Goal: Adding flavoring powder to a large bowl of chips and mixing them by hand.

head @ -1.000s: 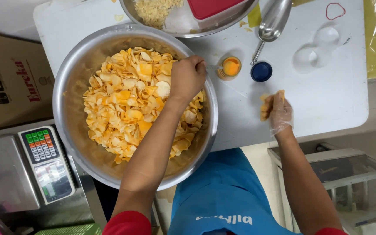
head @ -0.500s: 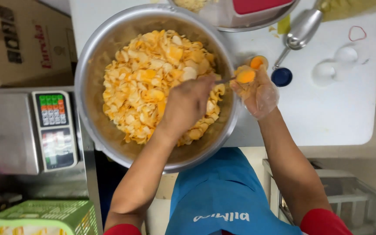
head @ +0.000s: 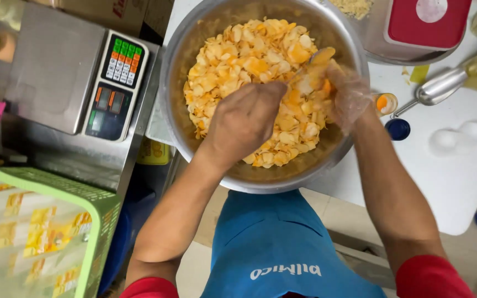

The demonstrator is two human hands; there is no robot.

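A big metal bowl point(head: 172, 77) holds a heap of yellow-orange chips point(head: 238, 55). My left hand point(head: 244, 118) is bare and reaches into the bowl from the near side, fingers curled down into the chips. My right hand point(head: 342, 91) wears a clear plastic glove and hovers over the right part of the heap, blurred by motion. Orange bits show at its fingers, which almost touch my left hand. Its grip is unclear.
A weighing scale point(head: 120, 83) with coloured keys stands left of the bowl, with a green crate point(head: 92, 232) below it. On the white table point(head: 459, 171) are a small jar of orange powder point(head: 386, 103), a blue cap point(head: 397, 129), a metal scoop point(head: 440, 88) and a second bowl with a red lid point(head: 432, 22).
My right hand came from the table on the right into the bowl, carrying orange stuff, and met my left hand. The view shifted, so the bowl now sits further right.
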